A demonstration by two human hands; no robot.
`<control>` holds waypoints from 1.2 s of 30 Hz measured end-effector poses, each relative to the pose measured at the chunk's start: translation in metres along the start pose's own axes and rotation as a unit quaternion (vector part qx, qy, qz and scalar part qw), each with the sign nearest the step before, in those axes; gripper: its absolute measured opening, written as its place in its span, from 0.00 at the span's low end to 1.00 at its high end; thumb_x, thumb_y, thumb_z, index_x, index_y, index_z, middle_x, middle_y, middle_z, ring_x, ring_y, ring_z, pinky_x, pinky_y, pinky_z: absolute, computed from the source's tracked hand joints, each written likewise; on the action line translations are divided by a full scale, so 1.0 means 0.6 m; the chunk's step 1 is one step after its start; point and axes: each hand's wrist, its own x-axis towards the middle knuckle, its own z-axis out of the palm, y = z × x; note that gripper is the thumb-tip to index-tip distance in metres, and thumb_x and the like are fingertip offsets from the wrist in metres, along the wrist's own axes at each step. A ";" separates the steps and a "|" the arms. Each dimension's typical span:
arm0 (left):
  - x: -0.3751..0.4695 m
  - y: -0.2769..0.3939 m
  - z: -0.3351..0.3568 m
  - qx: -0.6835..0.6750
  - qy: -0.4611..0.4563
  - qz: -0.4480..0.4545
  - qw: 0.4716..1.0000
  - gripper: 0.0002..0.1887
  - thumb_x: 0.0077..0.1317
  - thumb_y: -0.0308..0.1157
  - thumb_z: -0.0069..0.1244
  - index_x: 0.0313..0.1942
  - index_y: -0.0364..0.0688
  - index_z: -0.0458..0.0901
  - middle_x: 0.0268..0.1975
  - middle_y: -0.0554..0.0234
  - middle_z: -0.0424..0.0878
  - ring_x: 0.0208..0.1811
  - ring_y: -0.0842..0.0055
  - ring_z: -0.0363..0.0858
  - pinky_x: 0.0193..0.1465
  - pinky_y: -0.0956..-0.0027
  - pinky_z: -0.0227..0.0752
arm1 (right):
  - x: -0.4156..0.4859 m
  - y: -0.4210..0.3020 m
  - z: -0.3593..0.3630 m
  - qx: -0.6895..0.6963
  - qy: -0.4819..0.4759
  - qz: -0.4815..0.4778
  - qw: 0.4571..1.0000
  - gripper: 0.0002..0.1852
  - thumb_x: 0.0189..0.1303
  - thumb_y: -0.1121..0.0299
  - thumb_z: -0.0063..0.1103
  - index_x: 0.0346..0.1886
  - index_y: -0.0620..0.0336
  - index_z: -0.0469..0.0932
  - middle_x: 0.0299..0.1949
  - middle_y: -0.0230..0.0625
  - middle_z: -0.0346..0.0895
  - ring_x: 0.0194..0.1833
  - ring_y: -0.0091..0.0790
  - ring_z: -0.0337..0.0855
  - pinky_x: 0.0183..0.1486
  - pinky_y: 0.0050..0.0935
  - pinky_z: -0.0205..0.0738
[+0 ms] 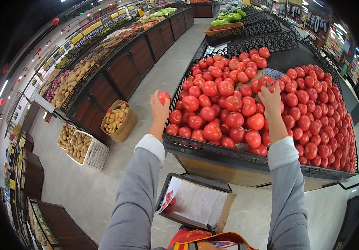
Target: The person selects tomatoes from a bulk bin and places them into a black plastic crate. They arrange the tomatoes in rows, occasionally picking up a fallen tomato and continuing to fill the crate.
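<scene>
My left hand [160, 109] grips a red tomato [164, 97], held up just outside the left edge of the black display bin [210, 147]. Over the middle of that bin, my right hand [270, 98] has its fingers around another tomato [266, 82]; whether it is lifted clear of those beside it I cannot tell. Below the hand, a loose heap of tomatoes [226, 103] fills the left side. To the right, smaller tomatoes [323, 125] are stacked in close rows. A grey mat and a bit of cardboard show between the two heaps.
At my feet stands a paper-lined crate [202, 200] with a few tomatoes [170, 204] in its left corner. Potatoes fill a cardboard box [126, 125] and a white plastic basket [96, 156] on the floor, left. Beyond the aisle runs a vegetable counter [123, 68]. Green peppers [229, 17] lie farther back.
</scene>
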 end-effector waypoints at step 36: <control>-1.120 -0.551 -1.250 0.165 -0.711 -0.425 0.535 0.12 0.66 0.36 0.45 0.40 0.39 0.82 0.32 0.54 0.85 0.38 0.66 0.84 0.38 0.60 0.78 | -0.217 0.217 0.069 -0.701 0.044 -0.167 0.692 0.23 0.73 0.50 0.40 0.44 0.61 0.78 0.37 0.55 0.80 0.40 0.59 0.80 0.43 0.48 0.72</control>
